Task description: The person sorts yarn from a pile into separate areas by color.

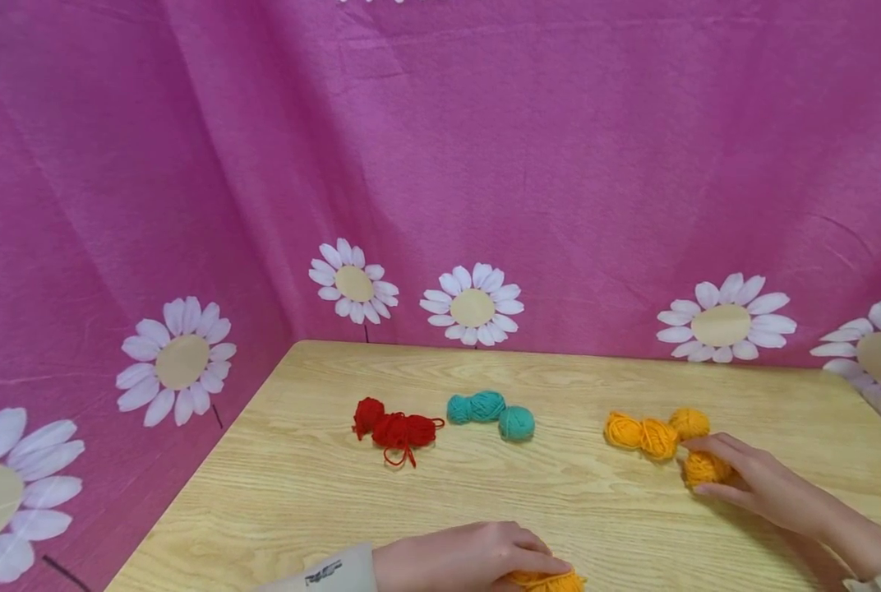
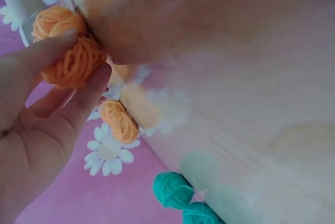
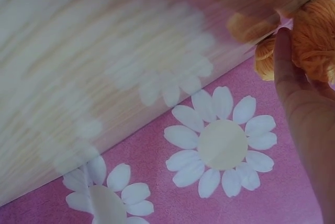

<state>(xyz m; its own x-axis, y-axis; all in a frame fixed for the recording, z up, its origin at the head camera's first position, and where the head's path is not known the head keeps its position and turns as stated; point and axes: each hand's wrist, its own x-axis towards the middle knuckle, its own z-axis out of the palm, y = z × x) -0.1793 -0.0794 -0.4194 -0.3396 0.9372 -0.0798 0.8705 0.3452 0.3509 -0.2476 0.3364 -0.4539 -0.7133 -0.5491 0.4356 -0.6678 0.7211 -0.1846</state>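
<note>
My left hand (image 1: pixel 470 557), low in the head view, holds a small yellow-orange yarn skein (image 2: pixel 78 64) between thumb and fingers; in the left wrist view the skein looks pinched in at its middle. At the right of the table, my right hand (image 1: pixel 769 487) grips a yellow yarn ball (image 1: pixel 705 469), thumb on the near side and fingers on the far side. Just beyond that ball lie a yellow yarn skein (image 1: pixel 642 434), tied at its middle, and another yellow ball (image 1: pixel 689 423). The right wrist view shows the gripped ball only partly, at its edge.
Left of centre on the wooden table (image 1: pixel 278 493) lies red yarn (image 1: pixel 405 429) with loose strands, beside a smaller red ball (image 1: pixel 369 415). Right of these are a teal skein (image 1: pixel 477 407) and a teal ball (image 1: pixel 517 423). Pink cloth (image 1: pixel 559 164) with daisies hangs behind and at left.
</note>
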